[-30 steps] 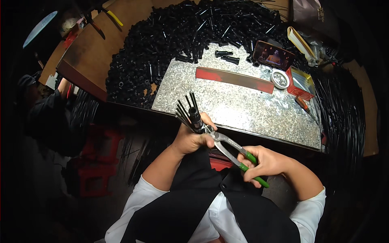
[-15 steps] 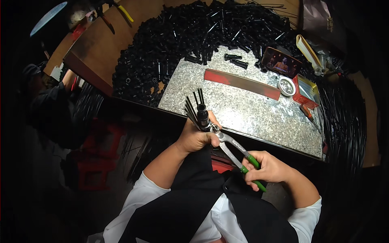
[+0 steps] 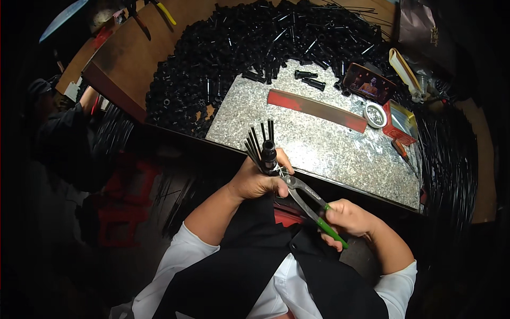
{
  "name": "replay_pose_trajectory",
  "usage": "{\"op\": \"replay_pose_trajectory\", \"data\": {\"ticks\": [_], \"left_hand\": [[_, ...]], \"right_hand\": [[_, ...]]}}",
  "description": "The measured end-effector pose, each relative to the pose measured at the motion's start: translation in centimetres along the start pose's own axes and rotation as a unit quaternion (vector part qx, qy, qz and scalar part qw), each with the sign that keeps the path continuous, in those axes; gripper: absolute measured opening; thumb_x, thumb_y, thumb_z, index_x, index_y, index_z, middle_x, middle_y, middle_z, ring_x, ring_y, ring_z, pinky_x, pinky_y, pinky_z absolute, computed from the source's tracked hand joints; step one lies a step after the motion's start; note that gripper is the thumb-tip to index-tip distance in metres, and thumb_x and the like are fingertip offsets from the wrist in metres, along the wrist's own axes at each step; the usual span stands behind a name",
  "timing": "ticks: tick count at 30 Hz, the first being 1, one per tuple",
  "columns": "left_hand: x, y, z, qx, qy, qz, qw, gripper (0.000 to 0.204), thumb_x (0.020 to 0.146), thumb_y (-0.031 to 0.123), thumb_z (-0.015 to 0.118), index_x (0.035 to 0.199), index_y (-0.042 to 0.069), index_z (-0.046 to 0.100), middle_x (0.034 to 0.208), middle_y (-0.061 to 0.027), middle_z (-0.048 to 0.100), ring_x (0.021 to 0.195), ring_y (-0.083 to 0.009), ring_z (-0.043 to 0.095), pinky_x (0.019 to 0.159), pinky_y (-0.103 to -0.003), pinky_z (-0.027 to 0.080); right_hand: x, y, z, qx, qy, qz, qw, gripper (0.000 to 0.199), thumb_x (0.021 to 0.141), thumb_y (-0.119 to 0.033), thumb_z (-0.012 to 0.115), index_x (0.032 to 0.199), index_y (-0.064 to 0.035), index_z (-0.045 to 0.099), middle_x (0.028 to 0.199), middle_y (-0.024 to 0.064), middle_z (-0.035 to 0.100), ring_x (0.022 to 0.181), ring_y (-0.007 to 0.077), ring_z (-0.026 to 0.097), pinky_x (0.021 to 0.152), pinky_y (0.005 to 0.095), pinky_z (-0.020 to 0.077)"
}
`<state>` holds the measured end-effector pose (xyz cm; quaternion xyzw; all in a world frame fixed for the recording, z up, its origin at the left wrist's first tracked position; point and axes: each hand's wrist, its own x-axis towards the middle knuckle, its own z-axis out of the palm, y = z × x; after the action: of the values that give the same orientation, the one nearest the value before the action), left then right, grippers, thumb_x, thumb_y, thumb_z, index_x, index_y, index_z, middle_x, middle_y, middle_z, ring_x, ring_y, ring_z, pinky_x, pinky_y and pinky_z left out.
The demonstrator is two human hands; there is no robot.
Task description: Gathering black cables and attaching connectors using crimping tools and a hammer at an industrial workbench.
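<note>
A bundle of thin black rods (image 3: 260, 142) with a short black tube (image 3: 269, 152) among them is gripped in the left hand (image 3: 258, 179), whose fingers are curled tight around the lower part, so that the rods fan upward toward twelve o'clock above the fist. The bundle is held just in front of the near edge of the worktop (image 3: 340, 154), a speckled grey metal sheet. A pair of pliers (image 3: 307, 203) with green handles is clasped in the right hand (image 3: 348, 219), the fingers being pressed together around the handles at five o'clock from the left hand. The metal nose of the pliers is pointed toward ten o'clock and is set against the bundle just beside the left thumb; whether the nose is closed on a rod cannot be told. A large heap of black tubes (image 3: 249, 48) is spread around the far side of the sheet, from nine to one o'clock. A long red and grey flat bar (image 3: 316, 109) is laid across the sheet, and a small round tin (image 3: 375, 115) and a red tray (image 3: 399, 123) are seen at two o'clock.
</note>
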<state>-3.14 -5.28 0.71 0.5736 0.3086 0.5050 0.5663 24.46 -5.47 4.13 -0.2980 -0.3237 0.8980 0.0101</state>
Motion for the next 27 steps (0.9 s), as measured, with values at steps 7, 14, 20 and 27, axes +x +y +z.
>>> {"op": "replay_pose_trajectory", "data": {"ticks": [7,14,20,27], "left_hand": [[0.3,0.0,1.2,0.030,0.074,0.006,0.997,0.046,0.057,0.032,0.087,0.083,0.004,0.061,0.078,0.0000,0.058,0.075,-0.0090,0.054,0.066,-0.023,0.042],[1.3,-1.3,0.3,0.089,0.018,0.114,0.989,0.061,0.048,0.037,0.090,0.087,0.005,0.057,0.080,0.0030,0.051,0.072,-0.0102,0.048,0.068,-0.026,0.040],[0.9,-0.4,1.1,0.061,0.035,-0.040,0.997,0.046,0.043,0.020,0.091,0.071,0.005,0.057,0.091,-0.0035,0.054,0.080,-0.0120,0.049,0.072,-0.028,0.040],[0.7,-1.3,1.6,0.045,0.105,0.009,0.993,0.086,0.042,0.047,0.087,0.101,0.002,0.043,0.062,0.0076,0.043,0.058,-0.0027,0.042,0.057,-0.017,0.035]], "right_hand": [[0.3,-0.4,2.2,-0.695,0.319,-0.228,0.603,0.047,0.085,-0.016,0.062,0.125,-0.0011,0.044,0.104,0.0218,0.053,0.089,0.0377,0.056,0.075,0.0372,0.0464],[-1.1,-1.5,0.2,-0.227,-0.003,-0.016,0.974,0.035,0.094,-0.031,0.056,0.109,0.0008,0.056,0.070,0.0021,0.052,0.058,0.0085,0.052,0.053,0.0245,0.0442],[-1.4,-2.9,0.2,-0.556,0.105,-0.236,0.790,0.040,0.092,-0.034,0.056,0.113,-0.0009,0.054,0.078,0.0133,0.062,0.069,0.0253,0.062,0.064,0.0344,0.0482],[0.0,-2.2,1.8,-0.597,0.250,-0.110,0.754,0.026,0.087,-0.023,0.065,0.092,0.0012,0.056,0.075,0.0198,0.059,0.067,0.0376,0.057,0.061,0.0405,0.0444]]}}
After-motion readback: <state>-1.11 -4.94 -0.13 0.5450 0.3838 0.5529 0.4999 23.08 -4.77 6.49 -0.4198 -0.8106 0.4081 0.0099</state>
